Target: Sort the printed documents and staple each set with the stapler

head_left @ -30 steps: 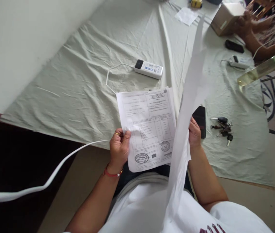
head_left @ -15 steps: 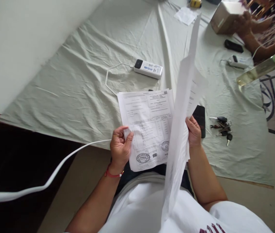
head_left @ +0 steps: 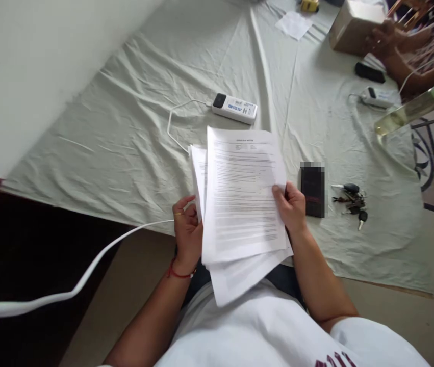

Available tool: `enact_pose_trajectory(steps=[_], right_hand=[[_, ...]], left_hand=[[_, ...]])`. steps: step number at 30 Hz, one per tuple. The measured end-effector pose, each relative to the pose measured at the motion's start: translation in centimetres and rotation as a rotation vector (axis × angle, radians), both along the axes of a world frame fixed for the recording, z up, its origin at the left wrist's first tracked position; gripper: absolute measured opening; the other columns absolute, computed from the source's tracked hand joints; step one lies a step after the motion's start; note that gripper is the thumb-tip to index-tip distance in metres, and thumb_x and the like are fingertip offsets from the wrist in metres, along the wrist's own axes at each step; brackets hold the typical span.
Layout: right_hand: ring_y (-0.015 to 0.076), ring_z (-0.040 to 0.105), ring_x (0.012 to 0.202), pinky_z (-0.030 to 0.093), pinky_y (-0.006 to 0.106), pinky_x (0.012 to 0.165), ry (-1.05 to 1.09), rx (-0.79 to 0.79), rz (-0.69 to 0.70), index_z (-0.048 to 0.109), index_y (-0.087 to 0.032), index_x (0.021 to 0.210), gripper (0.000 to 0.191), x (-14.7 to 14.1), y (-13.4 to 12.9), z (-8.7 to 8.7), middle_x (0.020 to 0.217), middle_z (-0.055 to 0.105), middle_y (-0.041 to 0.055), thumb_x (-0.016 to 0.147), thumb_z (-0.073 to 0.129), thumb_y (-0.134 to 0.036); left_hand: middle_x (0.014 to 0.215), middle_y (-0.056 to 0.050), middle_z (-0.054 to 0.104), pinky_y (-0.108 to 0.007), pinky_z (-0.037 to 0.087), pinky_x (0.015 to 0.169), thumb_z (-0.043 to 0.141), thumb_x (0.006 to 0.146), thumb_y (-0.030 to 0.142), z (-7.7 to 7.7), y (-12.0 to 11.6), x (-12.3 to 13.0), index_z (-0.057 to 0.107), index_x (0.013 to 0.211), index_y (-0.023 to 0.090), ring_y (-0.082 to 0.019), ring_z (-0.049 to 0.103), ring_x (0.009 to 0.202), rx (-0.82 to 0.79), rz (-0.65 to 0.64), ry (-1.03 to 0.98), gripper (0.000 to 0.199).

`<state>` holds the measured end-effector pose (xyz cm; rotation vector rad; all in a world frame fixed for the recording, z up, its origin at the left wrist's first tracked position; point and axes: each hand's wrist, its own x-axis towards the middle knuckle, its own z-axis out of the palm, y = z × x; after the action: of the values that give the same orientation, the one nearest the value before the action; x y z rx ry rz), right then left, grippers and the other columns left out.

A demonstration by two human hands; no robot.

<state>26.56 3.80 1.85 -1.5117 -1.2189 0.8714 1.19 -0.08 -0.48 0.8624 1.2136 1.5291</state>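
Observation:
A stack of printed papers is held in front of my body, over the table's near edge. Its top sheet carries dense lines of text, too small to read, and the sheets beneath fan out at the left and bottom. My right hand grips the right edge, thumb on top and fingers behind. At the left edge my left hand is closed around the lower sheets, its thumb partly hidden by the top sheet. To the right of my right hand lies a dark phone.
Beyond the papers, a white power bank with a cable lies on the cloth-covered table. Keys lie right of the phone. Farther right are a tilted green-capped bottle, a second power bank and another person's hands at a box.
The sheets that stood upright at the right have swung left and lie over the stamped page, covering it. My right hand has moved slightly left, uncovering more of the phone.

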Motion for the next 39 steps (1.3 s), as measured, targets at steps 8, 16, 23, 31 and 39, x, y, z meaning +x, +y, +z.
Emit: enact_pose_trajectory(steps=[8, 16, 23, 31, 39], right_hand=[[0.0154, 0.045, 0.069, 0.040, 0.032, 0.068, -0.588, 0.225, -0.092, 0.048, -0.023, 0.079, 0.027, 0.3, 0.6, -0.7, 0.078, 0.050, 0.0001, 0.097, 0.055, -0.042], [0.0151, 0.049, 0.064, 0.040, 0.030, 0.063, -0.384, -0.055, -0.064, 0.058, -0.022, 0.082, 0.035, 0.8, 0.6, -1.2, 0.072, 0.059, -0.0004, 0.092, 0.063, -0.055], [0.0128, 0.049, 0.066, 0.043, 0.027, 0.064, -0.107, -0.031, -0.100, 0.063, -0.021, 0.080, 0.034, 1.2, 0.6, -2.2, 0.070, 0.057, -0.0026, 0.090, 0.069, -0.053], [0.0144, 0.053, 0.069, 0.045, 0.027, 0.066, -0.108, -0.022, -0.122, 0.068, -0.021, 0.084, 0.032, 1.0, 0.5, -1.7, 0.074, 0.062, -0.0003, 0.090, 0.069, -0.052], [0.0148, 0.053, 0.070, 0.045, 0.027, 0.065, -0.136, -0.006, -0.154, 0.068, -0.020, 0.084, 0.037, 1.1, 0.7, -2.1, 0.073, 0.062, 0.0002, 0.089, 0.068, -0.056]], left_hand=[[0.078, 0.005, 0.071, -0.022, 0.055, 0.063, 0.095, 0.069, 0.027, 0.6, 0.2, 0.0, 0.044, 0.126, 0.027, -0.014, 0.070, 0.065, -0.022, 0.017, 0.027, 0.077], [0.075, 0.006, 0.070, -0.022, 0.052, 0.057, 0.096, 0.067, 0.031, 0.9, 0.3, 0.1, 0.047, 0.127, 0.026, -0.013, 0.065, 0.057, -0.072, 0.037, 0.062, 0.078], [0.083, -0.002, 0.073, -0.022, 0.055, 0.066, 0.077, 0.088, 0.054, 0.6, 0.3, -0.1, 0.061, 0.111, 0.020, -0.014, 0.068, 0.072, -0.068, 0.067, 0.150, 0.045], [0.070, 0.003, 0.062, -0.020, 0.048, 0.059, 0.074, 0.091, 0.051, 0.3, 0.1, -0.3, 0.063, 0.103, 0.020, -0.012, 0.060, 0.063, -0.062, 0.047, 0.229, 0.035], [0.064, 0.006, 0.058, -0.018, 0.041, 0.053, 0.075, 0.090, 0.048, 0.8, 0.0, -0.1, 0.057, 0.106, 0.021, -0.009, 0.050, 0.054, -0.084, 0.062, 0.161, 0.036]])
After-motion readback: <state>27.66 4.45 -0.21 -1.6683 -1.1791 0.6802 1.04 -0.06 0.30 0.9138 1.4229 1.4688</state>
